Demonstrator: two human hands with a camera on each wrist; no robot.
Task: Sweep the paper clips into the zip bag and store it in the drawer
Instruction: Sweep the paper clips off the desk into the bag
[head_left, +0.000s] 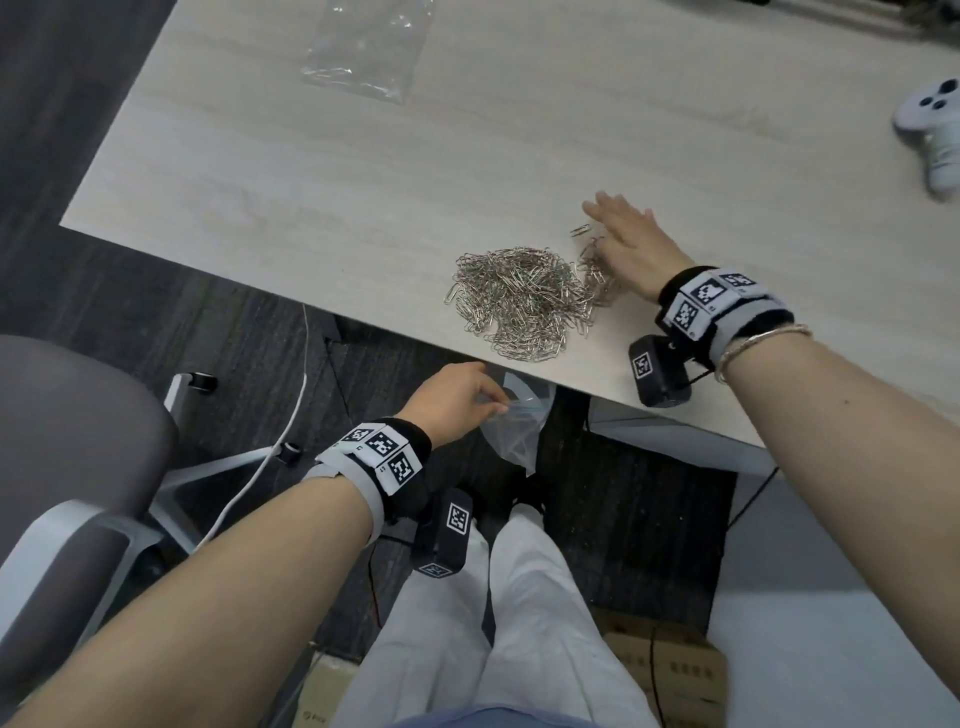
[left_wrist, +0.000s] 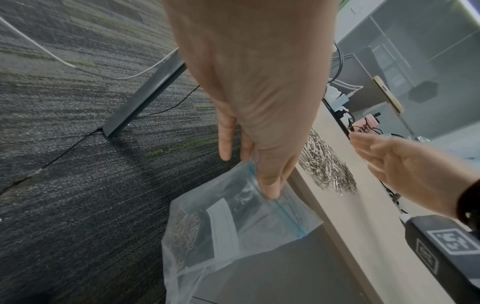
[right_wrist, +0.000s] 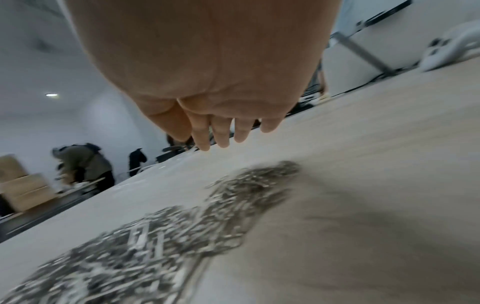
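A heap of silver paper clips lies near the front edge of the pale wooden table. My right hand lies flat with straight fingers just right of the heap, its edge against the nearest clips. Below the table edge, my left hand pinches the blue zip rim of a clear zip bag. The bag hangs open under the edge and holds a few clips in one corner.
A second clear plastic bag lies at the table's far side. A white game controller sits at the right edge. A grey office chair stands to my left, with a white cable on the dark carpet.
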